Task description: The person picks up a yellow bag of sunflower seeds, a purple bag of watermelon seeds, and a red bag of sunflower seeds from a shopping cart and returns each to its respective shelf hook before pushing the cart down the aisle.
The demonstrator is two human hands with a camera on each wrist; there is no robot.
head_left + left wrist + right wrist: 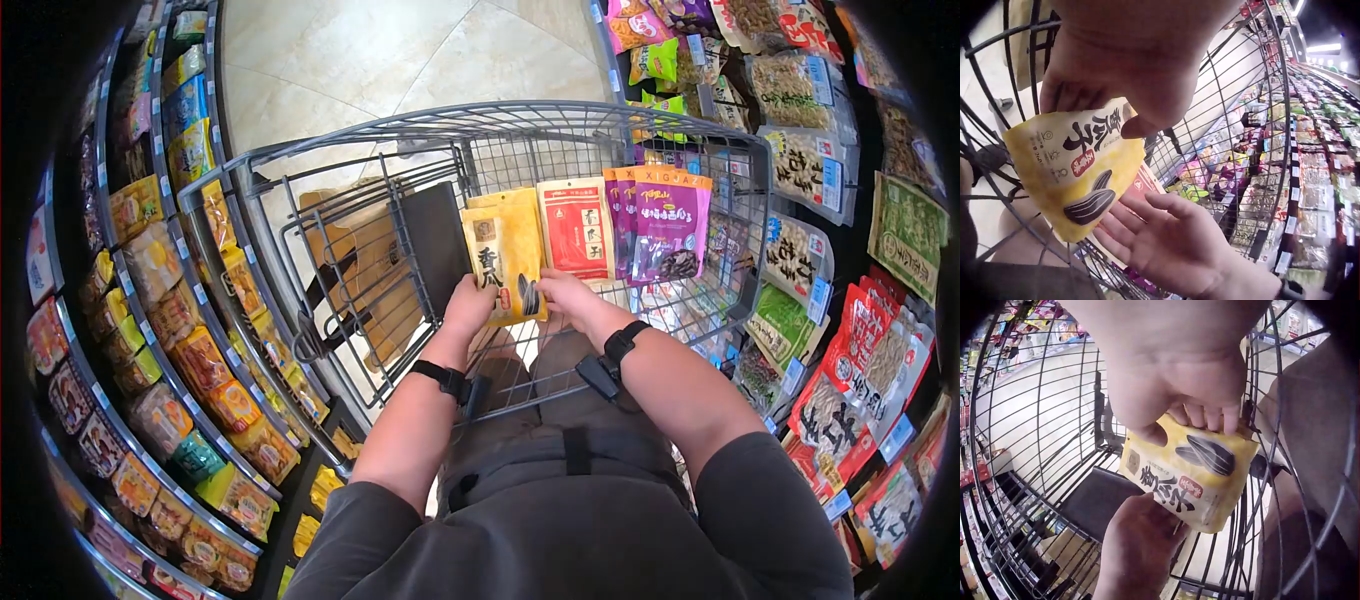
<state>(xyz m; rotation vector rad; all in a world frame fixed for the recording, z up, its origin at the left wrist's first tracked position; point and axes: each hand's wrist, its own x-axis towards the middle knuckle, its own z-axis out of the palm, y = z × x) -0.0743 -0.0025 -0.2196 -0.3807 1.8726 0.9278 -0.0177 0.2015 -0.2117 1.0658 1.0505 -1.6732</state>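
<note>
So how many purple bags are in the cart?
3 that I can see: the front purple bag, the middle one and the back one, overlapping just right of the red bag. More might be hidden behind them.

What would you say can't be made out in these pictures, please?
Head view: most of the rear purple bags, behind the front purple bag.
Left wrist view: fingertips of the left hand, behind the yellow bag.
Right wrist view: the yellow bag's back, facing away.
Head view: outermost shelf packets, cut off by the dark rim.
</note>
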